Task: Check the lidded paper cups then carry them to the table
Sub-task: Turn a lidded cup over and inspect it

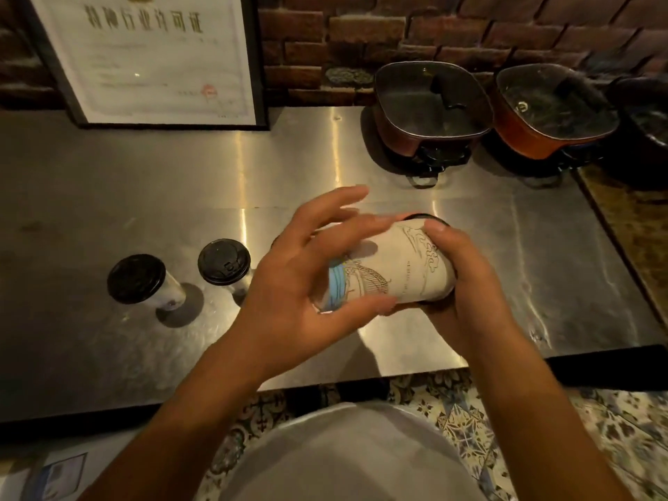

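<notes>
Spill risk: the held cup [392,263] is turned on its side above the counter [144,197]; should its black lid [430,220] be loose, liquid could be let out.
Drop risk: the base end is steadied only lightly, so a slip could be caused by a weak hold at the lid end.
Knock risk: two lidded cups [135,280] [224,262] stand upright just beside the left forearm and could be toppled by a sweep.
Left hand [300,280]: thumb set under the cup's base end, fingers spread apart and mostly lifted off the wall.
Right hand [459,269]: fingers curled and clamped round the lid end.
</notes>
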Tool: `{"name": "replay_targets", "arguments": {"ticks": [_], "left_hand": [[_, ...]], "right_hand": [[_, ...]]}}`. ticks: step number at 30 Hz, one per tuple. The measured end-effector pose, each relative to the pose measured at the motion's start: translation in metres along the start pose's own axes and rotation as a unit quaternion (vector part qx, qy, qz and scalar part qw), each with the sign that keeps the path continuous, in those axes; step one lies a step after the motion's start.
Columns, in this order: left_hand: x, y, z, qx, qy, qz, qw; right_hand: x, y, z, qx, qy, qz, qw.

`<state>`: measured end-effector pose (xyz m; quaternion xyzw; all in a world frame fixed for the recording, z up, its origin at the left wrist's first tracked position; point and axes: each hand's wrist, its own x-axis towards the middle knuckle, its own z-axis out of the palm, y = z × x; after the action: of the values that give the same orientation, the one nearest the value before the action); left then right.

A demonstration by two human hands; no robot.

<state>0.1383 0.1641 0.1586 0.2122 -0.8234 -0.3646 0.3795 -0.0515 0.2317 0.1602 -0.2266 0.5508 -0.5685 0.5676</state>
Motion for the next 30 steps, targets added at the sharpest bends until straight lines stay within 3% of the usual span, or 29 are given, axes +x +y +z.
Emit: {"name": "replay_targets", "arguments": {"ticks": [2, 4, 8, 11, 13, 15, 17, 18, 21, 25, 27, 30], "left_hand": [[-0.005, 0.0, -0.003, 0.056, -0.007, 0.068, 0.996], [-0.01, -0.003, -0.005, 0.077, 0.018, 0.075, 0.994], [-0.011, -0.009, -0.004, 0.04, 0.079, 0.021, 0.996], [-0.013, -0.009, 0.0, -0.046, 0.127, -0.051, 0.99], [-0.015, -0.006, 0.005, -0.144, 0.185, -0.154, 0.96], [-0.013, -0.001, 0.007, -0.25, 0.216, -0.266, 0.906], [-0.012, -0.001, 0.006, -0.329, 0.213, -0.334, 0.858], [-0.012, -0.001, 0.004, -0.335, 0.207, -0.344, 0.853], [-0.017, -0.003, -0.001, -0.266, 0.178, -0.304, 0.897], [-0.026, -0.013, -0.008, -0.101, 0.087, -0.142, 0.981], [-0.027, -0.019, -0.009, -0.038, 0.053, -0.103, 0.992], [-0.028, -0.023, -0.004, -0.012, 0.081, -0.125, 0.989]], "right_hand": [[-0.005, -0.002, 0.0, 0.01, -0.035, 0.024, 0.999], [-0.009, -0.004, 0.003, -0.005, -0.05, 0.034, 0.998], [-0.011, -0.003, 0.013, -0.037, -0.008, 0.036, 0.999], [-0.012, 0.003, 0.018, -0.081, 0.032, -0.027, 0.996], [-0.013, 0.006, 0.022, -0.141, 0.053, -0.114, 0.982], [-0.013, 0.008, 0.025, -0.21, 0.057, -0.211, 0.953], [-0.012, 0.011, 0.026, -0.252, 0.047, -0.256, 0.932], [-0.011, 0.012, 0.026, -0.259, 0.042, -0.257, 0.93], [-0.007, 0.012, 0.023, -0.244, 0.038, -0.219, 0.944], [-0.005, 0.005, 0.024, -0.124, 0.055, -0.091, 0.987], [-0.002, 0.001, 0.023, -0.12, 0.056, -0.05, 0.99], [0.001, 0.002, 0.017, -0.165, 0.048, -0.053, 0.984]]}}
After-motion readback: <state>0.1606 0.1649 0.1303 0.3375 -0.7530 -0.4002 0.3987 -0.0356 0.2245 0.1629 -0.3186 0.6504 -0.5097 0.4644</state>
